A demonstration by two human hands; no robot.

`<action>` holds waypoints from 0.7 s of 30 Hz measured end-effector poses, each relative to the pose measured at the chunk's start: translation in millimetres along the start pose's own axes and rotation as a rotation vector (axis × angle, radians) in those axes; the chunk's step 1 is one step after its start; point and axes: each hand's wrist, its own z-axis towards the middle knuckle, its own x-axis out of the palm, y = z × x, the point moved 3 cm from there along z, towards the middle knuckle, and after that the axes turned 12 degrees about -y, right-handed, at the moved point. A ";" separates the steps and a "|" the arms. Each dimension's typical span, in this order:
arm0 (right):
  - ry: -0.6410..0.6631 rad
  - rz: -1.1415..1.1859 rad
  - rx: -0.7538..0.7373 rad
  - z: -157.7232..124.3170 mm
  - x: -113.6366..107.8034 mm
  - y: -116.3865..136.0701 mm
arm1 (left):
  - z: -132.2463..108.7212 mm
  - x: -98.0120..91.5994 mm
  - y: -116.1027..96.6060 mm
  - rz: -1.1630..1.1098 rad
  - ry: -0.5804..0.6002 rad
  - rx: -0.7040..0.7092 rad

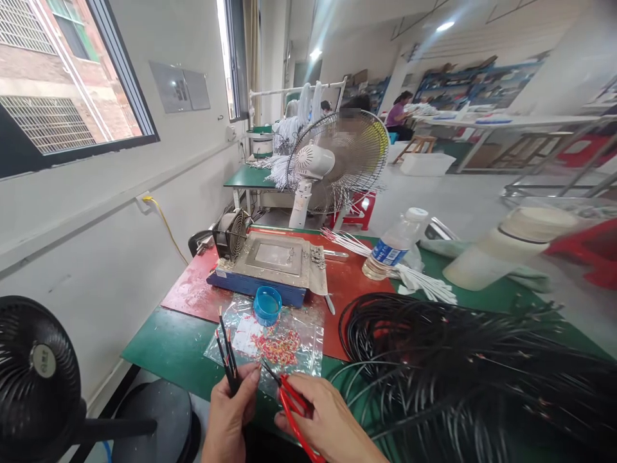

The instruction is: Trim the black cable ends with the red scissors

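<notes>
My left hand (232, 411) is closed round a small bunch of thin black wires (226, 350), whose stripped ends point up. My right hand (328, 421) grips red-handled cutters (292, 399), their dark tips aimed left toward the wires. Just beyond both hands lies a clear plastic bag (270, 341) holding small red and yellow bits, on a green table (159, 344). A large heap of coiled black wire (463, 366) fills the table to the right of my hands.
A blue cap (267, 304) sits by a grey and blue heating device (270, 263) on a red mat (193, 289). A water bottle (393, 244), white wires (424, 283), a white jar (511, 247), a standing fan (337, 161) and a black fan (36, 373) surround them. People sit far behind.
</notes>
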 end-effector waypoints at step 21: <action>0.026 0.097 0.062 13.5 1.5 -16.0 | 17.8 12.9 6.0 0.187 0.013 0.130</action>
